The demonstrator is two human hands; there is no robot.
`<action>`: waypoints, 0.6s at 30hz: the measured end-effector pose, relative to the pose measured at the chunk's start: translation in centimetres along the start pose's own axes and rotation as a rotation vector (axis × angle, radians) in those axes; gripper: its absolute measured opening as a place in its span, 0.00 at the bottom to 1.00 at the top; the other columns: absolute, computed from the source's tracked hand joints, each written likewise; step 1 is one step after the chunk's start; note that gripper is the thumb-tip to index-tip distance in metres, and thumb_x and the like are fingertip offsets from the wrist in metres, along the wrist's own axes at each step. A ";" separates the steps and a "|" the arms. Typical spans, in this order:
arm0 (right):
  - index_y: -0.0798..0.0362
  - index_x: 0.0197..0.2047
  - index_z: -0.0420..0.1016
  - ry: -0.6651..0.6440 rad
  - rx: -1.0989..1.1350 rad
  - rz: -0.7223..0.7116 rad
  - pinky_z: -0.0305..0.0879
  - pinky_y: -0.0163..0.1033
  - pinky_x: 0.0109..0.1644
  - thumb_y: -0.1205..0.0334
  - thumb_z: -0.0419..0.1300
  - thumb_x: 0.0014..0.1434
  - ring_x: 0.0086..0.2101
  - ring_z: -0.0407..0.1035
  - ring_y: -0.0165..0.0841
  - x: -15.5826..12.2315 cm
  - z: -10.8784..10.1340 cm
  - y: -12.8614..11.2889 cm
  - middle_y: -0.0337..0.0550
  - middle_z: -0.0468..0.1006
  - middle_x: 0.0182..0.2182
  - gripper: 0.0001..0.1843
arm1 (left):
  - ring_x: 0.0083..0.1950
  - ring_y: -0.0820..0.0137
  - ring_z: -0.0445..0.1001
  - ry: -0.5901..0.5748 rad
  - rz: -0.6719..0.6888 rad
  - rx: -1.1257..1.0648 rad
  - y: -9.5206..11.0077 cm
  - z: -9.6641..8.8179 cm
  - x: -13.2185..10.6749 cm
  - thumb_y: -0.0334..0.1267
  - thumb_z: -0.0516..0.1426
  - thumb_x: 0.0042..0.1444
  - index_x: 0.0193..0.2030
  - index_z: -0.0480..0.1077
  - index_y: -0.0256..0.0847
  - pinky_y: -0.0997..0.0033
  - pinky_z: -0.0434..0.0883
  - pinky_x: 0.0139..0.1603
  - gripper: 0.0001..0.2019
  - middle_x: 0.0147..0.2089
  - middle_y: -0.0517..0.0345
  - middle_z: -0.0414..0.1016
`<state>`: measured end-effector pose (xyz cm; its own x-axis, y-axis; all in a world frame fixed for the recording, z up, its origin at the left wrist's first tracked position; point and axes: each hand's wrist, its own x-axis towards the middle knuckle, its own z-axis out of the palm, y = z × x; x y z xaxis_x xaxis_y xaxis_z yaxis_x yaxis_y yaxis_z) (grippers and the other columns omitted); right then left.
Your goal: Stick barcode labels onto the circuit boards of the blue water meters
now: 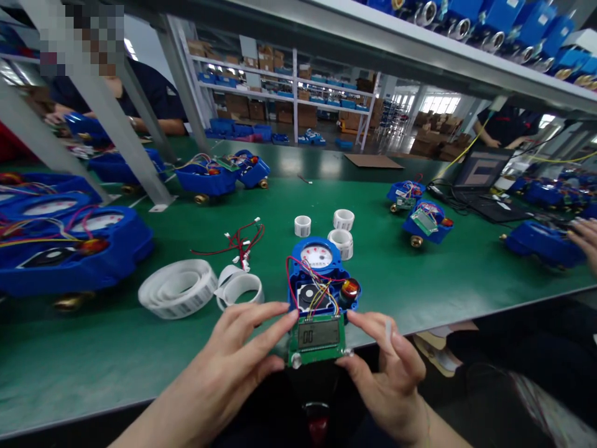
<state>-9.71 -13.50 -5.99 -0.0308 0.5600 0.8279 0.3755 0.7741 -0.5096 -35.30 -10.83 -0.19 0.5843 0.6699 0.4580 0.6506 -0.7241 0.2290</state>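
Note:
A green circuit board [303,359] with a grey LCD display [319,334] is tilted toward me at the table's front edge. My left hand [237,348] grips its left side between thumb and fingers. On the other side, my right hand [387,364] pinches the right edge, fingertips near the top corner and thumb below. The display shows digits like "00". Coloured wires run from the board into an open blue water meter [293,274] just behind it. Inside the meter's housing are a black round part and a dark cylinder with an amber top [349,289]. Its round dial faces up.
Label rolls [180,289] and red-black cables [242,242] lie to the left; small label rolls [342,242] sit behind the meter. More blue meters [74,249] stand on both sides. A laptop [485,180] is at right. A co-worker's hand [585,239] touches a meter there.

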 end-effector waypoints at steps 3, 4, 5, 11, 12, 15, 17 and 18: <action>0.39 0.69 0.41 0.037 0.023 0.026 0.71 0.55 0.52 0.75 0.61 0.60 0.47 0.73 0.38 0.5 0.4 -0.2 0.45 0.80 0.50 0.44 | 0.58 0.64 0.65 0.070 0.097 -0.023 -0.9 0.1 0.3 0.23 0.54 0.62 0.65 0.63 0.50 0.65 0.67 0.58 0.27 0.58 0.53 0.69; 0.39 0.69 0.41 0.056 0.044 0.056 0.71 0.54 0.52 0.73 0.61 0.62 0.46 0.73 0.37 0.7 0.5 -0.4 0.44 0.81 0.48 0.43 | 0.57 0.65 0.66 0.093 0.128 -0.042 -1.0 0.1 0.4 0.21 0.54 0.61 0.63 0.66 0.47 0.66 0.67 0.57 0.26 0.57 0.53 0.70; 0.40 0.69 0.41 0.078 0.063 0.091 0.70 0.52 0.51 0.70 0.61 0.63 0.44 0.74 0.37 1.0 0.6 -0.6 0.43 0.82 0.46 0.41 | 0.57 0.66 0.66 0.116 0.156 -0.061 -1.2 0.2 0.6 0.19 0.54 0.61 0.60 0.69 0.45 0.66 0.67 0.57 0.24 0.57 0.53 0.69; 0.45 0.53 0.70 0.150 0.038 0.342 0.69 0.42 0.48 0.59 0.64 0.62 0.38 0.74 0.31 4.2 0.1 -1.7 0.42 0.76 0.47 0.17 | 0.53 0.70 0.69 0.250 0.195 -0.209 -0.8 0.5 2.8 0.20 0.54 0.61 0.51 0.72 0.38 0.70 0.68 0.54 0.15 0.50 0.53 0.73; 0.45 0.48 0.72 0.154 0.040 0.391 0.69 0.42 0.47 0.58 0.64 0.61 0.37 0.74 0.30 4.9 0.1 -1.8 0.41 0.75 0.47 0.12 | 0.53 0.71 0.70 0.260 0.185 -0.230 -0.7 0.4 3.2 0.21 0.54 0.62 0.51 0.71 0.38 0.72 0.68 0.53 0.14 0.49 0.54 0.73; 0.43 0.55 0.65 0.163 0.144 0.539 0.67 0.42 0.45 0.58 0.65 0.60 0.32 0.73 0.31 7.2 0.4 -1.9 0.33 0.76 0.32 0.21 | 0.49 0.74 0.72 0.290 0.107 -0.249 -0.4 0.2 4.7 0.23 0.55 0.62 0.49 0.70 0.41 0.75 0.69 0.51 0.13 0.45 0.58 0.75; 0.42 0.62 0.54 0.171 0.233 0.634 0.67 0.41 0.41 0.58 0.66 0.59 0.29 0.72 0.32 8.8 0.8 -1.9 0.28 0.73 0.24 0.33 | 0.46 0.74 0.73 0.320 0.000 -0.254 -0.2 0.0 5.7 0.25 0.56 0.62 0.45 0.70 0.43 0.77 0.70 0.49 0.10 0.42 0.61 0.75; 0.43 0.63 0.51 0.167 0.272 0.678 0.67 0.40 0.40 0.58 0.66 0.58 0.28 0.71 0.31 9.5 1.0 -1.8 0.27 0.72 0.23 0.37 | 0.44 0.74 0.74 0.334 -0.070 -0.267 -0.1 -0.2 6.2 0.27 0.56 0.62 0.43 0.70 0.44 0.77 0.70 0.46 0.07 0.40 0.63 0.76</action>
<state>-11.58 -9.32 2.59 0.2749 0.9049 0.3248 0.0190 0.3327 -0.9429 -31.84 -6.63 2.75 0.3258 0.6610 0.6760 0.5093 -0.7251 0.4635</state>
